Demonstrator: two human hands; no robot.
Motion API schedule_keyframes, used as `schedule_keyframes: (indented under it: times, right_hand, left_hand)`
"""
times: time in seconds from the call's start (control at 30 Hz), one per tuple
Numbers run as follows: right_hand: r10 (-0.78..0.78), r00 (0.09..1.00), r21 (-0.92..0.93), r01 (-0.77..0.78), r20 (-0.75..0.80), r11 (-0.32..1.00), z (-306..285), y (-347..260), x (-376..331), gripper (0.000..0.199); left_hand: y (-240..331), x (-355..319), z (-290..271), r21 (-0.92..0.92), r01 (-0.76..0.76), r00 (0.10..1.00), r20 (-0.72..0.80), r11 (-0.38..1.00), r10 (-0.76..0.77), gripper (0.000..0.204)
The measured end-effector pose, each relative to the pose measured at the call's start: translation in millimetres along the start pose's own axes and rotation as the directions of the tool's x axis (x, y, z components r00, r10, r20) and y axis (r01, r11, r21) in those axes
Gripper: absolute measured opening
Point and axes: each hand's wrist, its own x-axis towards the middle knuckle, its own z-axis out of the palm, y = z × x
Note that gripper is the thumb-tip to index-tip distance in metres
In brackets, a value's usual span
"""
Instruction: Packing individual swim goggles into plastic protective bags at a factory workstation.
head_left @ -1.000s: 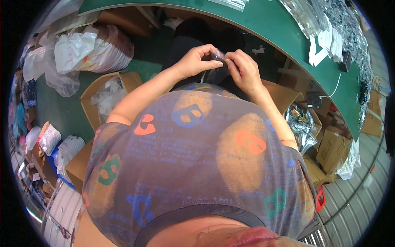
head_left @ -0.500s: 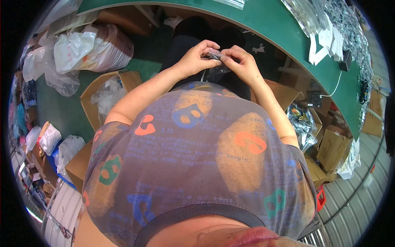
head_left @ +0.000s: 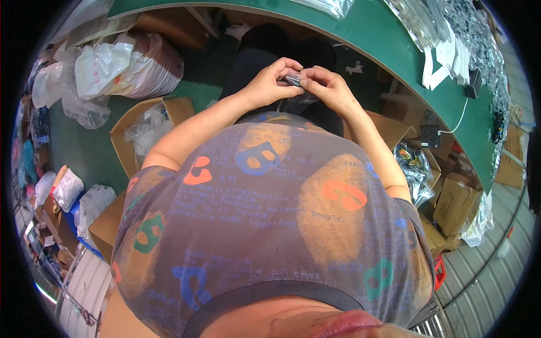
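Observation:
Both hands meet over my lap, just short of the green table's edge. Between them is a small dark object in clear plastic (head_left: 293,79); its exact kind is too small to make out. My left hand (head_left: 271,84) is closed on it, thumb below and fingers curled above. Thumb and fingers of my right hand (head_left: 327,87) pinch its right end. Below the fingers hangs some clear plastic film (head_left: 298,103), partly hidden by my hands.
The green table (head_left: 389,45) curves ahead and to the right, bearing white card pieces (head_left: 451,59), clear bags and a black box-shaped device (head_left: 473,84) with a white cable. Open cardboard boxes (head_left: 127,132) stand at both sides. White plastic sacks (head_left: 149,67) lie at the far left.
Both hands have shifted slightly downward, and the small plastic-wrapped object has tilted a little between the fingers. My grip on it stays much the same.

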Motion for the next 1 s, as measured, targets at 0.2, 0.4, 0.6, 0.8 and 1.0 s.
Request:
schedule_keyframes:
  times: [0.2, 0.4, 0.6, 0.8, 1.0]
  right_hand:
    - [-0.078, 0.994, -0.222, 0.092, 0.071, 0.971, -8.6, -5.6, 1.5, 0.019]
    - [-0.074, 0.993, -0.170, 0.088, 0.087, 0.982, -5.7, -2.1, 1.8, 0.017]
    - [-0.134, 0.982, -0.234, 0.163, 0.135, 0.958, -13.0, 5.7, 0.0, 0.016]
    - [-0.093, 0.991, -0.444, 0.125, 0.094, 0.887, -2.0, 4.1, -0.9, 0.025]
    - [-0.161, 0.987, -0.404, 0.141, -0.017, 0.904, 2.4, 1.1, -37.0, 0.023]
  left_hand:
    - [4.4, -0.9, 3.8, 0.066, 0.034, 0.998, 0.049, 0.997, -0.037, 0.054]
    - [0.2, -2.3, 5.5, 0.078, 0.011, 1.000, -0.016, 0.997, -0.009, 0.055]
    - [-2.1, 3.6, 11.6, 0.108, -0.021, 1.000, 0.023, 0.994, 0.019, 0.055]
    - [-12.8, -3.5, 10.8, 0.245, -0.018, 1.000, -0.001, 0.969, 0.019, 0.056]
    - [-6.1, -2.2, 19.8, 0.237, 0.077, 0.992, 0.075, 0.969, -0.097, 0.063]
